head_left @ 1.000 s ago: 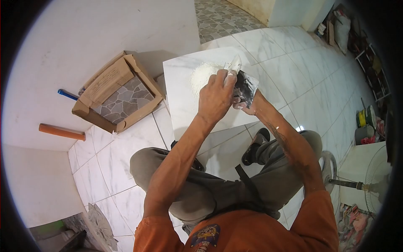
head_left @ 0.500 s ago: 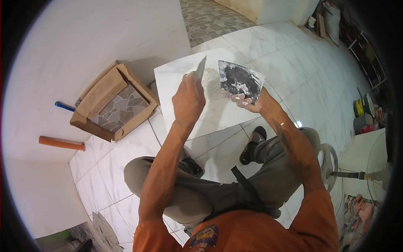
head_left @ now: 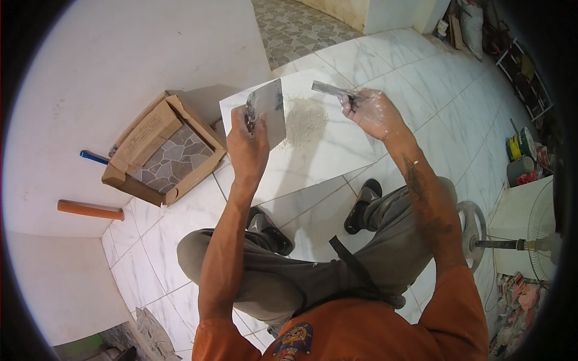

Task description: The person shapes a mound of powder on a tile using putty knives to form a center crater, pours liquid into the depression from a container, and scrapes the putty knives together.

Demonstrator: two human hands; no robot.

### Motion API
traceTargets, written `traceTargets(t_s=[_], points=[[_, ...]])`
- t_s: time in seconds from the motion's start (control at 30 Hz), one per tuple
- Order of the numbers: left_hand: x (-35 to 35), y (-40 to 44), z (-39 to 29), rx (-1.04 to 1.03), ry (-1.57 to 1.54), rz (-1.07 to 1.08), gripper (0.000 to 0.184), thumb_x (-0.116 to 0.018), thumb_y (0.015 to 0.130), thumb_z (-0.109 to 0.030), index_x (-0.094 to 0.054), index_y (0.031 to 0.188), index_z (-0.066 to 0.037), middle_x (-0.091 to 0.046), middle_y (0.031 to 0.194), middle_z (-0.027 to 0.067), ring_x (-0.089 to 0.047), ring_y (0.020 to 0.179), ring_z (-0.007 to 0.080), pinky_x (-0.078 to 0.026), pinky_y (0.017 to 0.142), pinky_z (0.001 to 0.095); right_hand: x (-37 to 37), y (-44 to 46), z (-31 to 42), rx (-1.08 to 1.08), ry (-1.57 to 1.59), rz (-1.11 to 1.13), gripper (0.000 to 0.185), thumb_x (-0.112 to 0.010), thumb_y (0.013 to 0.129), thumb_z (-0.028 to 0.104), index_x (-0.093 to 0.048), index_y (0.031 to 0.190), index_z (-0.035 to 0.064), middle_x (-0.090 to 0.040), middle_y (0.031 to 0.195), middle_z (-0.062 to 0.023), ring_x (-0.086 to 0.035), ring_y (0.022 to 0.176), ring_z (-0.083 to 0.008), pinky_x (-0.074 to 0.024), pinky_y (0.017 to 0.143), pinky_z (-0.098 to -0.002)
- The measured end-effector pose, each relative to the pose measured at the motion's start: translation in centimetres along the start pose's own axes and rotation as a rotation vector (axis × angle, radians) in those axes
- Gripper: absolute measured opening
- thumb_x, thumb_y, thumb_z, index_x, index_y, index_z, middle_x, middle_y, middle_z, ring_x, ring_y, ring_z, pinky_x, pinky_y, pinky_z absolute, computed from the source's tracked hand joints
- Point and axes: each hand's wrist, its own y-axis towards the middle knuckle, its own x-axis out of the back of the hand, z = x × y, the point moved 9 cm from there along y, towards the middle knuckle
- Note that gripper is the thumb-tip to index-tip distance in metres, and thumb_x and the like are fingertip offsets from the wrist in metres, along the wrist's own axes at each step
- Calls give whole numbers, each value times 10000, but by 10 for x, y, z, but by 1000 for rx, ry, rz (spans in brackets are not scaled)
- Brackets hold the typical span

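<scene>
L. hand (head_left: 248, 145) grips a broad scraper (head_left: 273, 114), grey face showing, dark smears nr. fingers. R. hand (head_left: 376, 115), w/ white smears, holds a second scraper (head_left: 327, 89), seen almost edge-on. Both tools are over a white board (head_left: 328, 165); pale powder (head_left: 308, 120) lies on it, btw. the hands. Tile floor (head_left: 442, 114) surrounds the board. Cardboard box (head_left: 143, 137) is to its L., orange tube (head_left: 90, 210) farther L., nr. the wall (head_left: 138, 54).
</scene>
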Motion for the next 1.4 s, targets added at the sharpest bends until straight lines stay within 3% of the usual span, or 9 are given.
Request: traceTargets(t_s=[0.07,0.17,0.27,0.47,0.67,0.97,1.1,1.3,1.4], points=[[3,1,-1,47,-21,16,219,-606,885,-114,-500,1033,7,-625,780,202,-624,660,314,-480,620,382,-15,-6,13,-15,17,62,402,-417,853,22,-386,1144,-254,-476,1108,-259,-487,1039,-312,-428,972,-402],[6,1,0,82,-68,14,225,-612,884,-117,-505,1036,11,-609,759,171,-585,642,253,-470,624,353,-39,-16,31,94,-82,142,432,-366,761,-115,-332,1167,-258,-409,1164,-316,-430,1153,-368,-370,1083,-459],[9,0,0,88,-67,1,237,-616,883,-120,-505,1047,11,-597,752,151,-554,635,216,-463,624,336,-49,-24,33,164,-297,173,357,-452,835,-55,-383,1133,-239,-450,1142,-294,-458,1163,-358,-378,1087,-469],[8,0,1,82,-73,-22,247,-624,878,-120,-504,1051,8,-597,748,153,-557,616,208,-461,601,329,-21,-13,-1,-29,-878,-52,482,-537,960,291,-455,1209,-113,-560,893,-110,-592,803,-185,-555,825,-396],[3,4,-18,-39,-34,-12,229,-612,869,-95,-504,1051,-8,-619,783,192,-619,637,302,-476,583,364,-19,-3,-2,-7,-1491,-139,464,-474,974,385,-597,1009,-62,-537,660,-40,-521,607,-131,-485,608,-312],[-34,1,-43,-97,25,70,248,-590,867,-106,-497,1074,-6,-630,869,227,-627,743,404,-496,630,453,-77,-12,-27,460,-1685,84,311,-525,923,267,-635,996,-15,-639,825,-183,-541,680,-265,-453,705,-358],[-50,-2,-44,-41,-12,115,254,-560,889,-111,-482,1093,20,-625,890,238,-619,748,411,-494,643,462,-67,1,-42,259,-1370,73,364,-529,873,231,-622,998,-98,-644,841,-268,-631,801,-328,-471,756,-401],[-72,-6,-33,-90,26,152,162,-534,895,-97,-489,993,25,-595,877,243,-586,758,434,-474,638,487,-35,24,-46,162,-1525,-195,341,-527,870,206,-616,945,-114,-623,815,-313,-640,798,-398,-482,735,-446],[-67,2,-23,-78,126,72,144,-529,891,-95,-475,951,25,-587,861,250,-573,736,445,-463,626,496,-74,-2,-58,483,-1759,-60,320,-497,883,189,-610,908,-110,-617,814,-323,-625,819,-446,-485,762,-475]])
